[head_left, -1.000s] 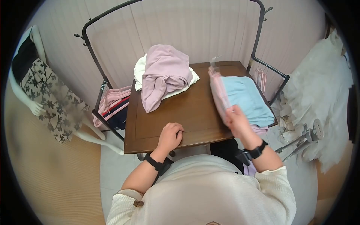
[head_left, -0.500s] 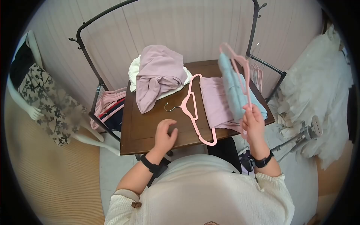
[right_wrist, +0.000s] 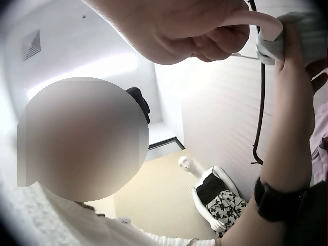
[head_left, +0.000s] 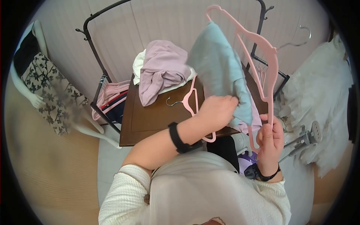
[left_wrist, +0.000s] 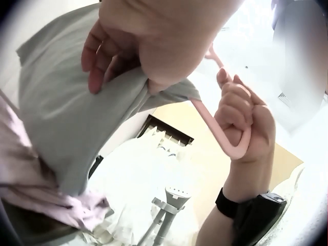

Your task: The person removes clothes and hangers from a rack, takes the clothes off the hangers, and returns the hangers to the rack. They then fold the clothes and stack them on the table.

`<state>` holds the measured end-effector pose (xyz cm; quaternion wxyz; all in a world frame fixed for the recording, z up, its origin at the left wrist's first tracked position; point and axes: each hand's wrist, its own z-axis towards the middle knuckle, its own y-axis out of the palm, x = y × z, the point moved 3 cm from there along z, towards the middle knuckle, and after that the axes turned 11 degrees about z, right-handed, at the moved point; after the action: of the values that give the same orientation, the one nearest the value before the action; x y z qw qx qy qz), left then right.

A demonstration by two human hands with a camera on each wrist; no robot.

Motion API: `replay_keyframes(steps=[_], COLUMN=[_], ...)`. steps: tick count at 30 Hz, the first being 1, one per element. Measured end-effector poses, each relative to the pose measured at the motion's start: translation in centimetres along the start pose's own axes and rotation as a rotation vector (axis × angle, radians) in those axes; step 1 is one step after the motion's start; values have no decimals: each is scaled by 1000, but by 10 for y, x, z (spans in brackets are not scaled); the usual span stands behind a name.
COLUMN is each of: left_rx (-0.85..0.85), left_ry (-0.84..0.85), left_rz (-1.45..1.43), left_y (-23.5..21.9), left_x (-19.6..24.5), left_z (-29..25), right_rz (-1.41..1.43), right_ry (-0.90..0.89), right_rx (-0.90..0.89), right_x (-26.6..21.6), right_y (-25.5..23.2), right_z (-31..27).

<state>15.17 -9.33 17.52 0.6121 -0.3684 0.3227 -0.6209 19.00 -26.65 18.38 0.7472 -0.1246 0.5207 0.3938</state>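
My right hand (head_left: 272,137) grips one end of a pink hanger (head_left: 270,56), raised upright at the table's right side with its metal hook pointing right. A light blue folded garment (head_left: 217,56) hangs over the hanger's long bar. Crossing in front of my body, my left hand (head_left: 219,110) holds the garment near its lower edge. The left wrist view shows the fingers (left_wrist: 95,77) bent over the cloth, and the right hand curled round the hanger's end. Under the raised garment, a lilac folded garment (head_left: 255,118) shows at the table's right edge.
A second pink hanger (head_left: 186,101) lies on the brown table (head_left: 140,131). Behind it sit a lilac garment heap (head_left: 161,71) and white cloth (head_left: 138,67). A black rack (head_left: 93,56) frames the table. A mannequin (head_left: 37,78) stands left; a steamer (head_left: 309,135) and white gowns (head_left: 318,101) are right.
One pink hanger was set down on the table. The right hand lifted the other with the light blue garment on its bar. My left hand moved right from the table's front and took hold of the garment.
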Motion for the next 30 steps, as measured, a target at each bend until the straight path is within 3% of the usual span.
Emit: replay_keyframes(steps=[2, 5, 7, 9, 11, 13, 15, 16, 19, 21, 22, 25, 27, 30], left_rx=[-112, -193, -143, 82, 94, 184, 458, 460, 808, 817, 823, 831, 824, 812], left_ry=[122, 163, 133, 84, 41, -160, -339, -341, -276, -289, -296, -306, -312, -317], left_rz=[62, 127, 72, -7, -83, -254, -624, -622, -1435, -1327, -1221, -902, -693, -375], left_y=[-22, -46, -60, -76, -88, -105, -125, -130, -141, -145, -170, -176, -183, -197], left_x=[-4, -10, -7, -4, -3, -14, -29, -30, -38, -54, -115, -122, -143, -184], left_z=[-8, -25, -38, -50, -65, -84, -103, -111, -136, -152, -127, -173, -184, -190], right_rz=[-72, -88, -31, 407, 457, 378, 361, 364, 354, 268, 269, 262, 261, 319], right_ry=[-11, 25, 69, 406, 477, 525, 541, 560, 570, 541, 541, 597, 432, 285], right_rx=[33, 64, 59, -73, -114, -172, -163, -188, -224, -185, -188, -129, 228, 231], right_x=[0, 10, 20, 37, 46, 55, 65, 68, 82, 92, 97, 115, 122, 113], right_y=[-3, -9, -14, -10, -2, 5, 9, 12, 14, 9, 6, -13, -44, -79], right_z=[5, 14, 24, 32, 34, 34, 35, 34, 35, 38, 38, 43, 49, 45])
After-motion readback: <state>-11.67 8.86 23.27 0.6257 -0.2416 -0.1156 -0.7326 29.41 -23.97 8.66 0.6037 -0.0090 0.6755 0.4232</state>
